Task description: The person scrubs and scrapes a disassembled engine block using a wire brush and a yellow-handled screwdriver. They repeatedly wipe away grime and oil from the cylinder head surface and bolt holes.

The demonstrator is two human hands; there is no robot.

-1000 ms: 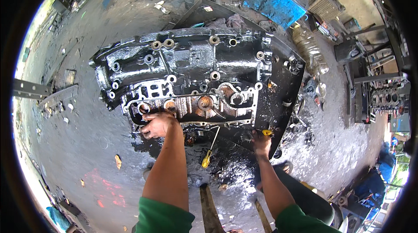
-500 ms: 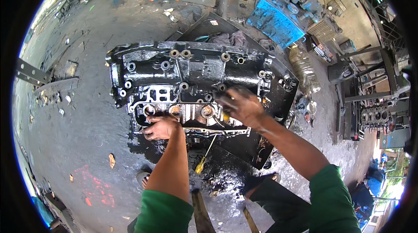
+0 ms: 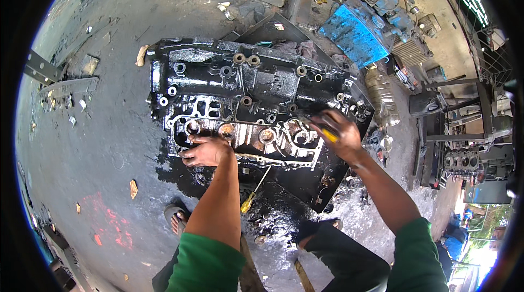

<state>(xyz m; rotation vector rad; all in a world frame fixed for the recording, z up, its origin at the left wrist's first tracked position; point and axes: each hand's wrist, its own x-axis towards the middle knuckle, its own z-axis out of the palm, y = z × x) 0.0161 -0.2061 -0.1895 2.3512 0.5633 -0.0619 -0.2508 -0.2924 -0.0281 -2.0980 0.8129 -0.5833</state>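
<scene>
One engine casting [image 3: 267,87], under left hand [image 3: 206,152], grip unclear; right hand [image 3: 343,135] alongside, gripping yellow object [image 3: 329,135]

Long black cast-metal engine block [image 3: 267,89]: oily, glossy. Slim yellow-handled screwdriver [image 3: 249,202]: shiny plastic grip, bright metal shaft. Grey floor [image 3: 117,128]: mostly matt. Green sleeve [image 3: 417,254]: matt cloth.

From head height we look steeply down through a wide fisheye, near above the dark metal casting [image 3: 273,89], with the floor [image 3: 120,128] curving toward edges perhaps too distorted to judge.
</scene>
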